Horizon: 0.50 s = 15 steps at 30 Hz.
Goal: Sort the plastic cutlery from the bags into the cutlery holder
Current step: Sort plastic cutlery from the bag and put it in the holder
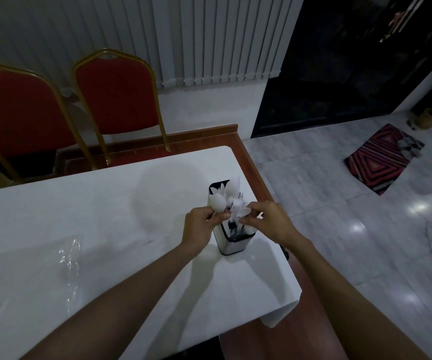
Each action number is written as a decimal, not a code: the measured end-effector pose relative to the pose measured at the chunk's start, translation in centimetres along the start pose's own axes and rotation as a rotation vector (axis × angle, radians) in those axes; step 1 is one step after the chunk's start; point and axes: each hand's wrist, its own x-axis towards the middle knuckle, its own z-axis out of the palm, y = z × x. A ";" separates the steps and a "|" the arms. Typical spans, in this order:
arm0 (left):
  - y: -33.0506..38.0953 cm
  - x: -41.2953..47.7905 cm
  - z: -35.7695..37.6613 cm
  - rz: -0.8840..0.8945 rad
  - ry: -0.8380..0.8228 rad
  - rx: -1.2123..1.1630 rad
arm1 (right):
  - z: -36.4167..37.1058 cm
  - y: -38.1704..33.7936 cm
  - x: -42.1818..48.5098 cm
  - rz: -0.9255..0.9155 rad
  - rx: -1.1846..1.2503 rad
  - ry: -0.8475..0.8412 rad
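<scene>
A tall metal cutlery holder [231,246] stands near the right edge of the white table [106,209]. White plastic spoons [218,201] and forks [237,205] stick up out of it. My left hand [200,224] is at the holder's left side, fingers curled around white cutlery at its top. My right hand [268,220] is at the holder's right side and pinches a white plastic spoon [244,212] over the opening. Clear plastic bags [68,258] lie flat on the table to the left.
Two red chairs with gold frames [117,100] stand behind the table's far edge. The table's right edge and front right corner are close to the holder. Tiled floor and a striped mat [381,158] lie to the right.
</scene>
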 end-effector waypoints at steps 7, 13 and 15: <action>0.5 -0.4 0.2 0.029 -0.011 0.047 | -0.4 -1.8 -0.7 -0.074 0.073 0.121; 0.9 -0.3 0.4 0.095 0.006 0.128 | -0.1 -3.8 0.1 -0.093 0.208 0.191; 1.0 -0.2 0.3 0.110 0.012 0.157 | 0.1 -3.6 0.3 -0.080 0.264 0.198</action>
